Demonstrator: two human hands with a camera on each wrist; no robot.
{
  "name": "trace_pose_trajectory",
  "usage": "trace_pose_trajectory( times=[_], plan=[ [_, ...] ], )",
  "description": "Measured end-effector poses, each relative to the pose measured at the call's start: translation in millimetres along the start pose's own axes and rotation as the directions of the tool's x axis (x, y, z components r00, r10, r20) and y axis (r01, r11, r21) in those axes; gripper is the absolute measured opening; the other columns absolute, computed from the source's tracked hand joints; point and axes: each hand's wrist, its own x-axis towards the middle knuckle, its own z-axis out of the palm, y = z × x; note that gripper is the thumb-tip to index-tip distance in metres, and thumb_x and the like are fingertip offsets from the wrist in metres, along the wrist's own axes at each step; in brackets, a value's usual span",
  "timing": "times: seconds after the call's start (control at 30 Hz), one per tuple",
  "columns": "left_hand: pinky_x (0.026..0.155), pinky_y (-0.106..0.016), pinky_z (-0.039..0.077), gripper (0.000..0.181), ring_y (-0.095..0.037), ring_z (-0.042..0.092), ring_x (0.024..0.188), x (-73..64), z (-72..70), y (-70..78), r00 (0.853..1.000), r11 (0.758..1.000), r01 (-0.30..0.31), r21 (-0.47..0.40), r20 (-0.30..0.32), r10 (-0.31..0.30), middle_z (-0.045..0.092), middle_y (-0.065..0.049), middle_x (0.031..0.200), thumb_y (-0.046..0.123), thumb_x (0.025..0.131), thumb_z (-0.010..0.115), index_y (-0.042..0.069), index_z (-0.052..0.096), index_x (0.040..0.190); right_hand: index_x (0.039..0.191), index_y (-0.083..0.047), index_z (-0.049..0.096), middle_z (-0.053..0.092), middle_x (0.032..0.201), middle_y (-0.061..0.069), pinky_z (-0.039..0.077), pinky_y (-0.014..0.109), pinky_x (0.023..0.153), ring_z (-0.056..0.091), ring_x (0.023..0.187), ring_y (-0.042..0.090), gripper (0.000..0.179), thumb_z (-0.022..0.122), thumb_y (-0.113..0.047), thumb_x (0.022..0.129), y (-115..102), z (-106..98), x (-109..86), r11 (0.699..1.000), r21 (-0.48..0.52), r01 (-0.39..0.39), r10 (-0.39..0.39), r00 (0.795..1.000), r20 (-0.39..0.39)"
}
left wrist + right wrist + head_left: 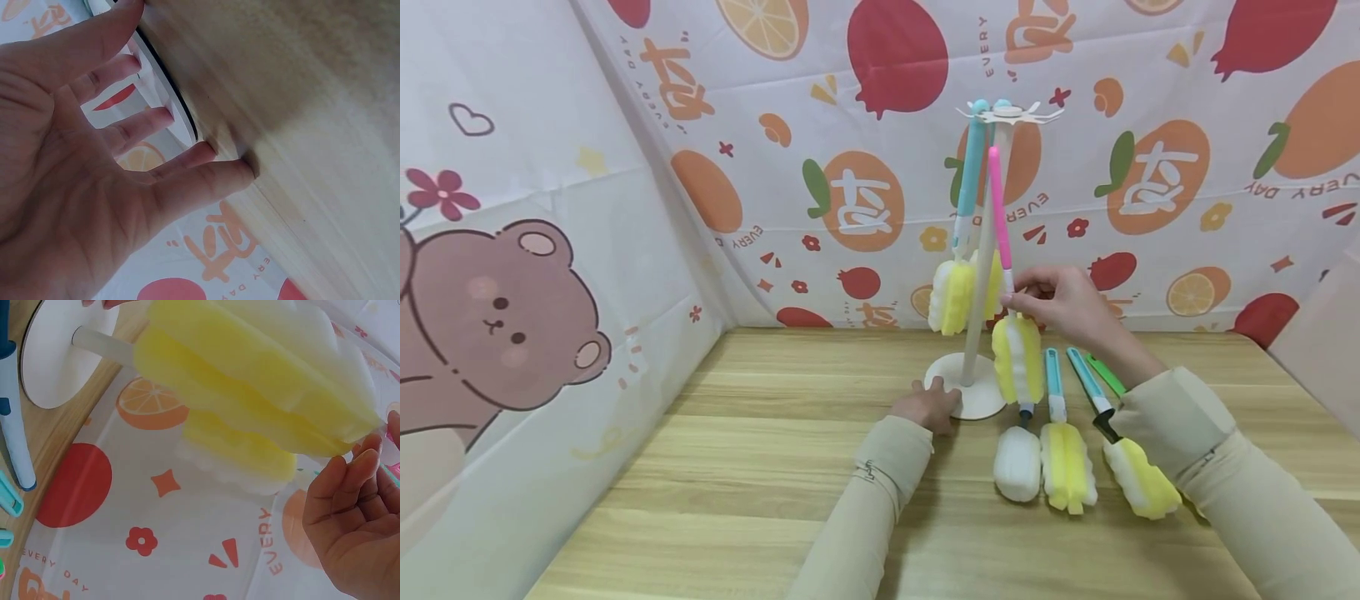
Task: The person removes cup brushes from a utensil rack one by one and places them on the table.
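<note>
My right hand pinches a sponge cup brush low on its pink handle, just above the yellow and white sponge head. This brush hangs upright in front of the white stand, its handle tip below the hooked top. In the right wrist view the sponge head fills the upper part, fingertips at its narrow end. Fingers spread, my left hand rests at the stand's round base; the left wrist view shows fingertips at the base edge and on the table.
Two brushes with blue handles hang from the stand's hooks. On the wooden table lie a white sponge brush, two yellow and white ones and a green handle, partly behind my right sleeve. A printed cloth stands behind.
</note>
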Motion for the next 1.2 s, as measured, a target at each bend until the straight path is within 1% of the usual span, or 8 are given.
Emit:
trace_pose_trajectory(
  times=[0.17,0.3,0.43,0.53,0.7,0.83,1.13,1.2],
  plan=[
    [0.079,-0.045,0.053,0.033,-0.033,0.046,0.116,0.9,1.2,-0.8,1.000,1.000,-0.012,0.002,-0.008,0.012,0.047,-0.011,0.137,0.022,0.092,0.076,0.018,0.060,0.120,0.108,0.005,0.072,0.062,0.077,0.010,0.049,0.026,0.059,0.054,0.069,0.022,0.026,0.074,-0.018,0.095,3,-6,-4.1,0.999,-0.005,-0.047,0.047,0.998,-0.041],
    [0.080,-0.045,0.053,0.034,-0.034,0.046,0.114,1.3,0.2,-1.2,1.000,1.000,-0.022,0.000,-0.015,0.022,0.047,-0.012,0.135,0.022,0.092,0.076,0.017,0.060,0.122,0.109,0.006,0.071,0.064,0.078,0.009,0.049,0.025,0.060,0.057,0.072,0.023,0.028,0.075,-0.019,0.094,4,-10,-6.0,0.998,-0.005,-0.070,0.069,0.996,-0.049],
    [0.080,-0.045,0.053,0.033,-0.034,0.045,0.113,2.4,0.7,-1.5,0.999,1.000,-0.027,0.001,-0.018,0.027,0.047,-0.012,0.134,0.021,0.092,0.076,0.016,0.060,0.121,0.110,0.006,0.069,0.065,0.083,0.009,0.051,0.024,0.064,0.057,0.075,0.022,0.030,0.075,-0.019,0.094,6,-12,-6.8,0.995,-0.040,-0.095,0.093,0.994,-0.058],
    [0.080,-0.045,0.053,0.033,-0.034,0.046,0.114,2.7,1.8,-1.6,0.999,1.000,-0.026,0.005,-0.021,0.026,0.047,-0.012,0.135,0.021,0.092,0.076,0.017,0.060,0.121,0.110,0.005,0.069,0.065,0.084,0.011,0.051,0.024,0.064,0.056,0.076,0.022,0.030,0.074,-0.020,0.095,8,-14,-7.5,0.992,-0.060,-0.114,0.109,0.992,-0.069],
    [0.078,-0.045,0.053,0.032,-0.033,0.047,0.112,2.7,3.0,-1.1,0.999,1.000,-0.020,0.011,-0.029,0.020,0.048,-0.011,0.133,0.021,0.092,0.076,0.018,0.061,0.120,0.107,0.004,0.070,0.064,0.080,0.011,0.048,0.026,0.059,0.054,0.073,0.022,0.030,0.075,-0.022,0.094,13,-17,-10.4,0.991,-0.061,-0.117,0.112,0.991,-0.078],
    [0.078,-0.045,0.053,0.031,-0.033,0.047,0.112,2.4,2.6,-0.8,1.000,1.000,-0.020,0.006,-0.021,0.020,0.048,-0.011,0.134,0.021,0.092,0.076,0.017,0.060,0.119,0.105,0.004,0.070,0.062,0.077,0.009,0.046,0.026,0.056,0.053,0.070,0.021,0.029,0.075,-0.023,0.094,18,-20,-13.2,0.990,-0.053,-0.129,0.124,0.989,-0.082],
    [0.078,-0.045,0.053,0.030,-0.034,0.046,0.112,2.2,2.2,-0.9,1.000,1.000,-0.020,0.000,-0.011,0.020,0.047,-0.011,0.133,0.020,0.092,0.076,0.017,0.060,0.118,0.107,0.006,0.071,0.065,0.078,0.007,0.048,0.024,0.058,0.055,0.071,0.018,0.032,0.076,-0.024,0.093,25,-26,-15.6,0.990,-0.048,-0.135,0.130,0.987,-0.090],
    [0.078,-0.045,0.053,0.031,-0.033,0.046,0.113,2.7,2.0,-0.6,1.000,1.000,-0.017,-0.001,-0.007,0.017,0.047,-0.011,0.133,0.020,0.092,0.076,0.018,0.060,0.119,0.106,0.006,0.070,0.064,0.077,0.007,0.048,0.024,0.057,0.056,0.070,0.018,0.033,0.076,-0.024,0.093,26,-27,-16.3,0.988,-0.050,-0.148,0.143,0.985,-0.091]
  ],
)
